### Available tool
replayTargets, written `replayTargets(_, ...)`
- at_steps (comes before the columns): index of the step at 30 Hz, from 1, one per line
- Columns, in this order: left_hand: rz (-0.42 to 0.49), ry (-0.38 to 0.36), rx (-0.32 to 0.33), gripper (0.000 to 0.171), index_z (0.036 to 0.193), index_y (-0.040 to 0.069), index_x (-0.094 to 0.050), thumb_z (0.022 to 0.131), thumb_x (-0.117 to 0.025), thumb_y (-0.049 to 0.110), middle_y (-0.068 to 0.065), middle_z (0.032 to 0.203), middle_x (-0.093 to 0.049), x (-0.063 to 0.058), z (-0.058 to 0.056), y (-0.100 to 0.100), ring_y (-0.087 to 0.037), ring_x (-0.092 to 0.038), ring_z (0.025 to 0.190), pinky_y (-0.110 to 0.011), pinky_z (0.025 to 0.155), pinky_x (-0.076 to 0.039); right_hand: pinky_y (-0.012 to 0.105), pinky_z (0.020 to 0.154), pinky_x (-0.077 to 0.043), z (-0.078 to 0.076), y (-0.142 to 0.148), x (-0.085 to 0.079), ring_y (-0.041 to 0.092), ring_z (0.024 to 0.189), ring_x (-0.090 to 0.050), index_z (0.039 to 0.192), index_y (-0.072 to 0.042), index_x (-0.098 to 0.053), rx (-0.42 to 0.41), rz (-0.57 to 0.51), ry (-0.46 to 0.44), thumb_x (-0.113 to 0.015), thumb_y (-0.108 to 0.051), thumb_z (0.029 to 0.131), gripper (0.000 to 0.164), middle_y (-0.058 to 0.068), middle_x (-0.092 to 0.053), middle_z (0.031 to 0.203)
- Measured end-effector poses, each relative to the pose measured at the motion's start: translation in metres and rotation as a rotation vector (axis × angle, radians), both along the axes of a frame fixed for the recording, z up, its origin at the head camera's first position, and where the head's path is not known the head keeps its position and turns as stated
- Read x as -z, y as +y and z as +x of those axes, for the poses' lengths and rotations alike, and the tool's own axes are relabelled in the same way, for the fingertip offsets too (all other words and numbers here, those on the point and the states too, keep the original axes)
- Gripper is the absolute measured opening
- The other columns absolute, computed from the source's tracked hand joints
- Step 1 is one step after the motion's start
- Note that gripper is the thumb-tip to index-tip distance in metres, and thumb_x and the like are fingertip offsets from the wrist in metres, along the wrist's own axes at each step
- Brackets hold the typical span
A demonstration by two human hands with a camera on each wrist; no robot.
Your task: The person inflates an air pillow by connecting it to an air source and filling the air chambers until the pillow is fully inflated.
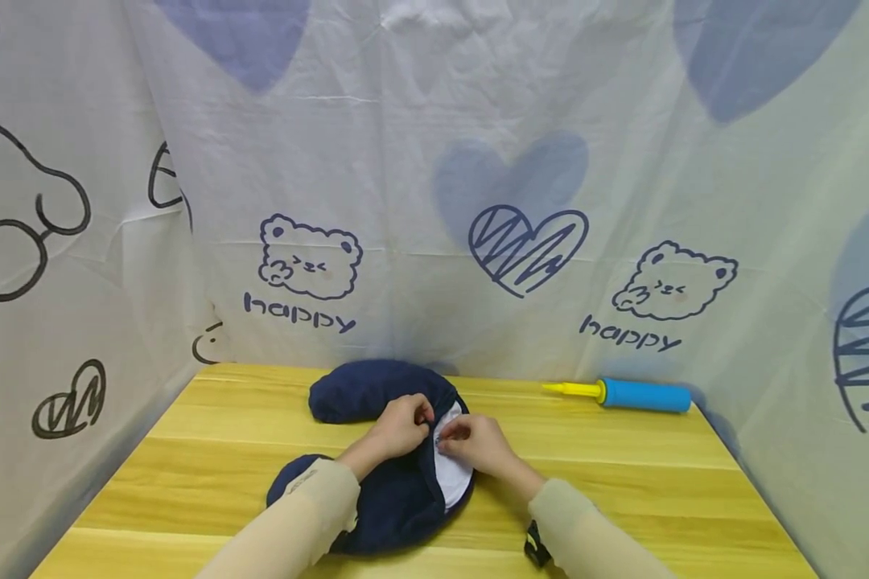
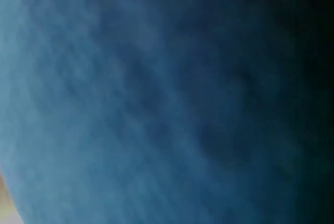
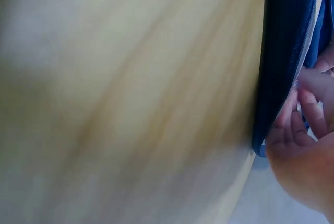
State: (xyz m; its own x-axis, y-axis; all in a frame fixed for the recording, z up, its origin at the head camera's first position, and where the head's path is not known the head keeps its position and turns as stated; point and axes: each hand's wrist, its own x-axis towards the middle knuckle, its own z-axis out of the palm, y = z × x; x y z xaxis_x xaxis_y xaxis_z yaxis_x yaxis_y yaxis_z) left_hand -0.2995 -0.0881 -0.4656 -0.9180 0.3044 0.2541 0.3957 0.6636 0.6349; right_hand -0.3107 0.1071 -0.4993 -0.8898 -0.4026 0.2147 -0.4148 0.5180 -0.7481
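Observation:
A navy U-shaped neck pillow (image 1: 398,507) lies on the table with its curve to the right and its two ends to the left. Its cover gapes along an unzipped slit, where a white inner (image 1: 452,478) shows. My left hand (image 1: 404,425) pinches the navy edge on the left side of the slit. From the right, my right hand (image 1: 483,445) reaches over the white inner and pinches at it with thumb and fingers. The right wrist view has the zipper (image 3: 309,33) beside the fingertips. Blurred navy fabric (image 2: 130,109) fills the left wrist view.
A blue hand pump (image 1: 644,395) with a yellow nozzle lies at the table's back right. The wooden table (image 1: 623,482) ends against a printed white cloth (image 1: 420,305) at the back and sides. A small black object (image 1: 537,547) sits by my right sleeve.

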Motion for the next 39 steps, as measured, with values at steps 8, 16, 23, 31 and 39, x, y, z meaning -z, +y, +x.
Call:
replayTargets(8, 0.002, 0.022, 0.052, 0.017, 0.082, 0.008, -0.074, 0.087, -0.066, -0.007, -0.002, 0.082, -0.053, 0.0, 0.002, 0.0, -0.014, -0.049, 0.076, -0.029, 0.07, -0.043, 0.022, 0.063, -0.053, 0.007, 0.0, -0.01, 0.01, 0.069, -0.064, 0.09, -0.001, -0.077, 0.052, -0.196, -0.12, -0.082, -0.004, 0.082, 0.009, 0.005, -0.074, 0.081)
replayTargets(16, 0.002, 0.1, 0.186, 0.006, 0.094, 0.006, -0.076, 0.091, -0.074, 0.001, -0.005, 0.092, -0.057, 0.0, 0.01, -0.003, -0.018, -0.06, 0.081, -0.028, 0.075, -0.052, 0.023, 0.067, -0.056, 0.013, 0.01, -0.015, 0.009, 0.07, -0.068, 0.099, 0.009, -0.075, 0.09, -0.396, -0.327, -0.08, -0.005, 0.087, 0.02, 0.004, -0.075, 0.084)
replayTargets(23, 0.033, 0.058, 0.152, 0.022, 0.102, 0.011, -0.074, 0.087, -0.087, 0.022, -0.002, 0.092, -0.058, -0.005, 0.016, -0.005, -0.017, -0.058, 0.08, -0.028, 0.073, -0.05, 0.023, 0.071, -0.057, 0.015, 0.012, -0.018, 0.01, 0.075, -0.07, 0.099, 0.006, -0.076, 0.113, -0.553, -0.462, -0.079, -0.006, 0.088, 0.016, 0.0, -0.074, 0.083)
replayTargets(31, 0.087, 0.005, 0.085, 0.022, 0.106, 0.014, -0.075, 0.088, -0.086, 0.02, 0.002, 0.095, -0.068, -0.001, 0.02, -0.006, -0.012, -0.058, 0.076, -0.027, 0.07, -0.05, 0.023, 0.072, -0.057, 0.018, 0.004, -0.016, 0.009, 0.074, -0.07, 0.095, 0.006, -0.076, 0.139, -0.582, -0.447, -0.079, -0.004, 0.084, 0.016, 0.001, -0.074, 0.084)
replayTargets(39, 0.163, -0.025, 0.061, 0.014, 0.104, 0.015, -0.077, 0.091, -0.082, 0.018, 0.001, 0.096, -0.074, 0.004, 0.021, -0.008, -0.007, -0.061, 0.073, -0.025, 0.069, -0.052, 0.021, 0.072, -0.054, 0.024, -0.004, -0.016, 0.009, 0.078, -0.068, 0.097, 0.01, -0.074, 0.117, -0.497, -0.296, -0.08, 0.0, 0.085, 0.017, 0.006, -0.075, 0.088)
